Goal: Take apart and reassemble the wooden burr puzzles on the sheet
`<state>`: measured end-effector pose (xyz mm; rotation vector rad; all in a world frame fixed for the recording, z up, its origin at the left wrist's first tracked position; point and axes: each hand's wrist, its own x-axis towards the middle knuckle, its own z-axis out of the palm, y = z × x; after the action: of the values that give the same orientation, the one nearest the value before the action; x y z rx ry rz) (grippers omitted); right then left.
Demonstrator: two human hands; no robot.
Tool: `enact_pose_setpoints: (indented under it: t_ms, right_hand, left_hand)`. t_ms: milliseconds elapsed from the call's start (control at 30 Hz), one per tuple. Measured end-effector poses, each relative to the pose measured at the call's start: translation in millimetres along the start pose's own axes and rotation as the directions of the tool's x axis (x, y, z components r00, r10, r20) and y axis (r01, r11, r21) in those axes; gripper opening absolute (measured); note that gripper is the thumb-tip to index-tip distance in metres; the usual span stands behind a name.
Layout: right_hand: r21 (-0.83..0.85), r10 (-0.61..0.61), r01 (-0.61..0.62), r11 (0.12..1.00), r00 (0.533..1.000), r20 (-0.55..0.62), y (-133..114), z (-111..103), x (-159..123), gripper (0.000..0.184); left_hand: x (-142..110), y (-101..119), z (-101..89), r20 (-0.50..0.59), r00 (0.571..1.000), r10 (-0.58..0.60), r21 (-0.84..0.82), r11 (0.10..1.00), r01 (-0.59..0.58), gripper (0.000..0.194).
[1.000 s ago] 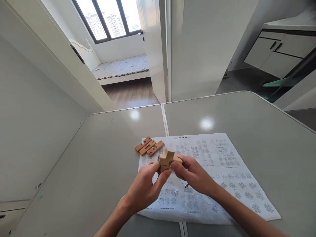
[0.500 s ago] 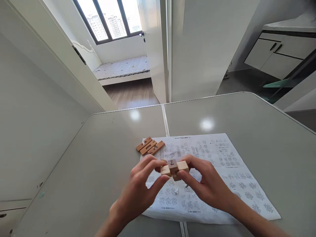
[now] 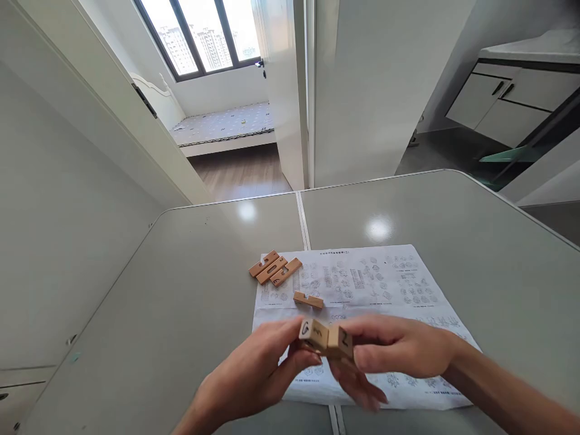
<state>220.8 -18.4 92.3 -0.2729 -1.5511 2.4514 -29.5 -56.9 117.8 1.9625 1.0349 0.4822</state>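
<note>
Low over the middle of the sheet, a small cluster of joined wooden puzzle pieces [image 3: 317,335] is held between both hands. My left hand [image 3: 265,362] pinches its left end with thumb and fingers. My right hand [image 3: 401,347] grips the right end, a block marked with a dark "2" or "Z", its lower fingers hanging loose beneath. Dark marks also show on the left pieces. Where the pieces interlock is partly hidden by my fingers. Just beyond my hands, a single notched wooden piece [image 3: 308,300] lies on the printed sheet [image 3: 376,296].
Several notched, numbered wooden pieces [image 3: 275,269] lie side by side at the sheet's upper left corner. The grey table [image 3: 203,272] has a pale seam down its middle. Past its far edge are an open door [image 3: 285,90] and a bed [image 3: 226,124].
The held cluster has been turned and brought lower, nearer to me. My right hand has rotated, its lower fingers now dangling. The single piece on the sheet, mostly hidden before, is in plain sight.
</note>
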Motion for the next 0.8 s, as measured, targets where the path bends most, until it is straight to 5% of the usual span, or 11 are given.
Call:
enact_pose_setpoints:
  t_ms: [100,300,633,800]
  right_hand:
    - [0.108,0.106,-0.127,0.986,0.978,0.179,5.3,-1.2,3.3,0.04]
    - [-0.04,0.044,-0.047,0.998,0.998,-0.052,6.1,12.9,6.7,0.028]
    - [-0.24,0.013,-0.049,0.97,0.989,-0.147,-0.8,22.2,3.0,0.029]
    - [-0.199,0.041,-0.067,0.978,0.991,-0.13,-7.1,25.4,-1.9,0.031]
  left_hand:
    - [-2.3,1.3,-5.0,0.053,0.996,0.074,0.036,0.996,-0.076,0.011]
    - [-5.3,-1.4,-3.1,0.078,0.988,0.136,0.235,0.96,-0.151,0.012]
    - [-6.2,-7.4,-2.1,0.047,0.983,0.177,0.237,0.954,-0.183,0.023]
    - [-10.1,2.7,0.8,0.02,0.973,0.229,0.264,0.938,-0.226,0.028]
